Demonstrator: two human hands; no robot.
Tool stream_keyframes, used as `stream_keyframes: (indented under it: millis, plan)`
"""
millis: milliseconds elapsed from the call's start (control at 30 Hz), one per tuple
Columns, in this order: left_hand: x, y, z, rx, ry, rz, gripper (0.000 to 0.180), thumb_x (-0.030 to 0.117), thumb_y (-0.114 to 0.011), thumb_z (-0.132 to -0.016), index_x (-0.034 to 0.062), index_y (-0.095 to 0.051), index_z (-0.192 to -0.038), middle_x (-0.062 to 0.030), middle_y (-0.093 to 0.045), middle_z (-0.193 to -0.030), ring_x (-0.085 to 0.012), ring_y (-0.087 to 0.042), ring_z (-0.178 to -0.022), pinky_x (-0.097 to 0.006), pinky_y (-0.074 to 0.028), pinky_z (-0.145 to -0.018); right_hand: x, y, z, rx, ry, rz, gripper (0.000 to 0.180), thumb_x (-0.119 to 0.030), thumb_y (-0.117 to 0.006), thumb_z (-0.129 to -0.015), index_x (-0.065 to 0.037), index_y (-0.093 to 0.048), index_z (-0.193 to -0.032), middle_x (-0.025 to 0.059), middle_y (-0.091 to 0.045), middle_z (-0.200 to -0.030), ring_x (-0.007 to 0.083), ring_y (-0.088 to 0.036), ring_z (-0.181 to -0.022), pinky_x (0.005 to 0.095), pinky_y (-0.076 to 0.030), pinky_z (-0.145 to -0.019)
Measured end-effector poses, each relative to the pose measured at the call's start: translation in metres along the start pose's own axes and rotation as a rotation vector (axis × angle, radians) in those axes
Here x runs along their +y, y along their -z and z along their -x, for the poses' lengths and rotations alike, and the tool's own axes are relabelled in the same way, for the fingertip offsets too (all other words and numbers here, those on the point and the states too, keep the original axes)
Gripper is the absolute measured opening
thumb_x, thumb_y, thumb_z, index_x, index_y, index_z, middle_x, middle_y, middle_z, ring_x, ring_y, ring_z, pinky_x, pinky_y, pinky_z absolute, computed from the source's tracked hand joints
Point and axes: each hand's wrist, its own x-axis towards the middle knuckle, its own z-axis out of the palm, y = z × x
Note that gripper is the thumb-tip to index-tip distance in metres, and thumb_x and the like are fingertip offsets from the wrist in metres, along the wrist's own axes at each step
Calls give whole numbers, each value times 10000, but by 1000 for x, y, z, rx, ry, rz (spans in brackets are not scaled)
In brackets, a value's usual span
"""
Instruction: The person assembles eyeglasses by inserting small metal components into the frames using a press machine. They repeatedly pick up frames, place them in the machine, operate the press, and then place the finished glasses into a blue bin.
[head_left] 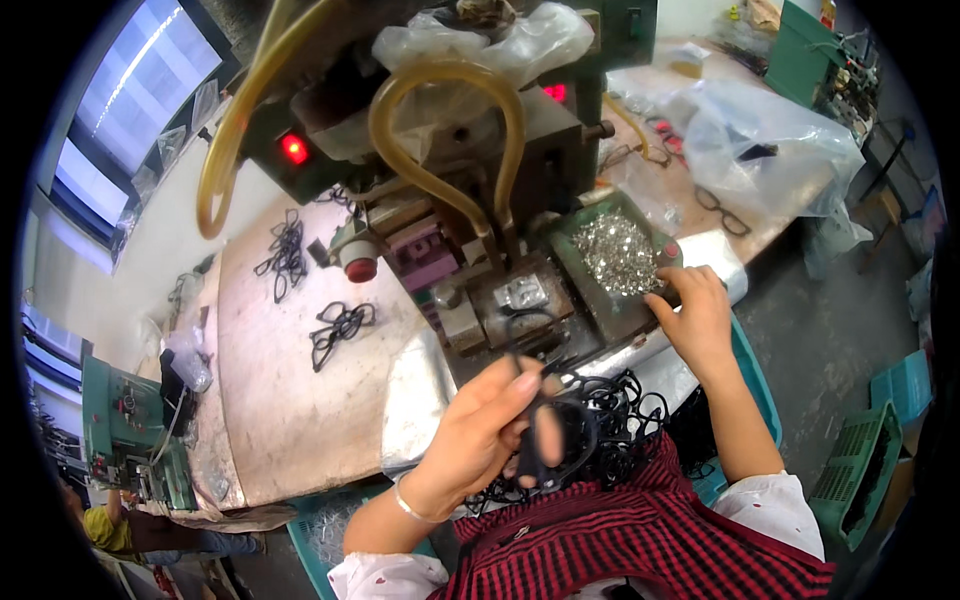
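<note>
Low in the frame's centre, the left hand (490, 425) has its grip pinching a black spectacle frame (550, 440) above a pile of frames. The right hand (695, 315), centre right, rests spread fingers on the tray of small metal parts (615, 255) on the desk (290, 400).

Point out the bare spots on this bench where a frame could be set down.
Free: the brown benchtop below the two loose heaps of black eyeglass frames, left of the grey press machine. Crowded: the green tray of silver bits under the right hand, and the clear plastic bags behind it.
</note>
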Motion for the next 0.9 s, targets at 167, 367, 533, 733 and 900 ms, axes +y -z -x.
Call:
stream_keyframes:
  millis: [167,367,533,733,900]
  plan:
    - [-7,-15,-26,123,-47,109,338,324,-455,-1033,3,-560,-1045,-93,-616,-619,-136,-523,-429,-220,-397,-352,12,-42,-16,210,156,-41,153,-127,-737,-749,-44,-651,-846,105,-641,-838,323,-583,-874,427,-470,-756]
    - [-15,-16,-30,177,-25,126,325,362,-462,-1030,50,-542,-1071,-82,-632,-681,-129,-553,-485,-242,-423,-405,3,-52,-39,202,120,-88,148,-148,-712,-774,-89,-619,-872,94,-621,-868,330,-570,-928,440,-462,-765]
    - [-17,-23,-31,231,-66,179,309,345,-488,-1018,49,-576,-1043,-71,-612,-630,-142,-525,-427,-234,-373,-341,-24,-69,-54,55,419,4,213,-139,-691,-779,-108,-638,-982,130,-589,-1095,348,-544,-1074,453,-475,-797]
    - [-35,12,-27,-125,-85,154,287,346,-511,-1019,65,-541,-1070,-95,-700,-819,-147,-688,-679,-227,-489,-481,-7,-71,-55,98,298,9,189,-74,-663,-783,-57,-673,-970,132,-646,-1045,329,-606,-998,428,-494,-816]
    - [-22,102,14,745,-659,-415,115,91,-632,-924,6,-643,-1000,-60,-686,-871,-115,-652,-856,-241,-500,-730,24,-64,-44,121,217,-281,161,-84,-638,-856,-20,-696,-992,122,-693,-934,250,-651,-869,327,-492,-802]
